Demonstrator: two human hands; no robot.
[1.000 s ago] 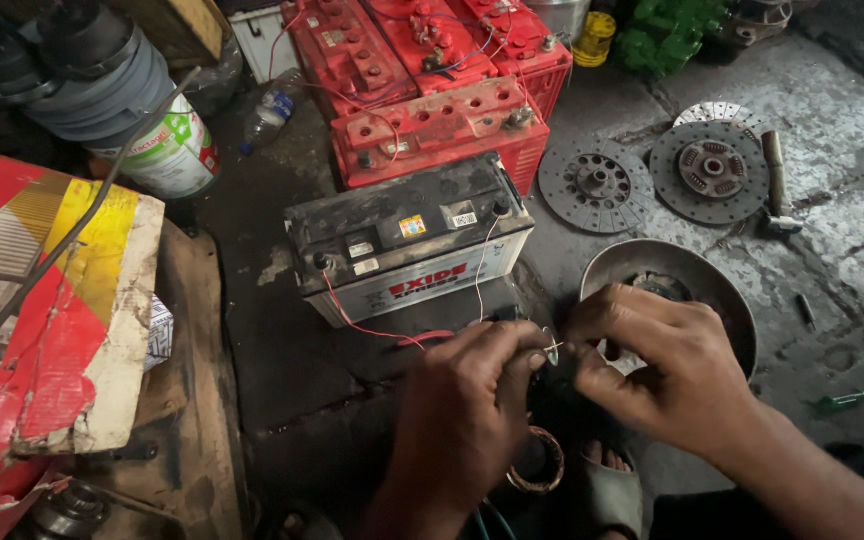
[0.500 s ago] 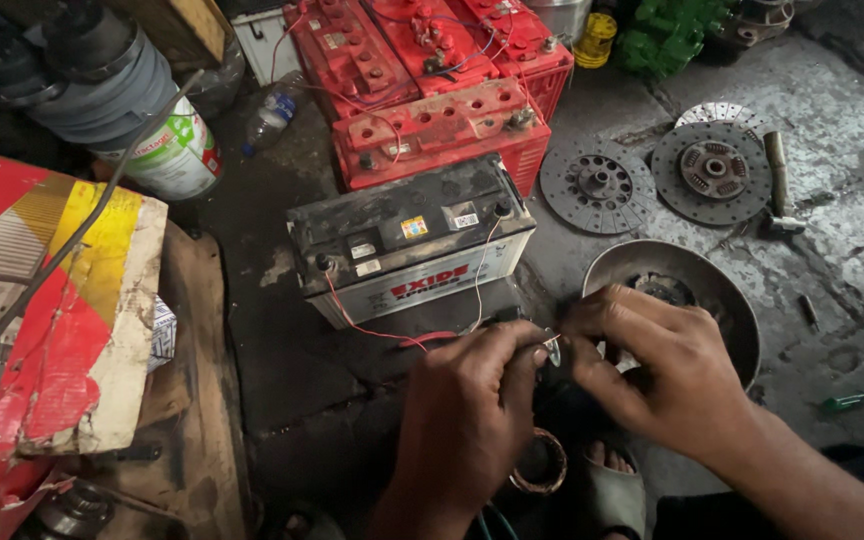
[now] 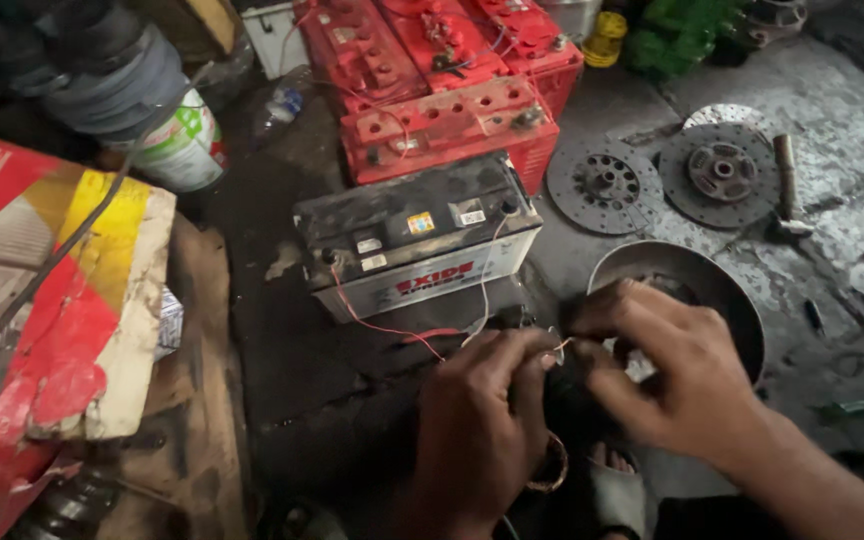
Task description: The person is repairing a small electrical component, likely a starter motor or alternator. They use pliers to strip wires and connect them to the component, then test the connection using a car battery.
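Red wire (image 3: 377, 322) runs from the near left corner of a grimy black-topped battery (image 3: 417, 240) across the dark floor (image 3: 282, 360) to the two hands, and a pale wire (image 3: 485, 290) drops from the battery's right end to the same spot. The left hand (image 3: 482, 430) and the right hand (image 3: 672, 375) meet just in front of the battery; each grip is pinched on the bare wire ends (image 3: 557, 345) between thumb and fingertips, the fingers of both almost touching. A loop of thin wire (image 3: 550, 470) hangs below the left hand.

Behind the battery stand red batteries (image 3: 442, 90), close against it. To the right lie two round clutch plates (image 3: 662, 180) side by side on the cracked concrete, with a metal bowl (image 3: 722, 290) partly hidden by the right hand. A red and yellow carton (image 3: 62, 300) fills the left edge, and a white and green can (image 3: 187, 150) stands behind it. A sandalled foot (image 3: 612, 485) shows beneath the hands.
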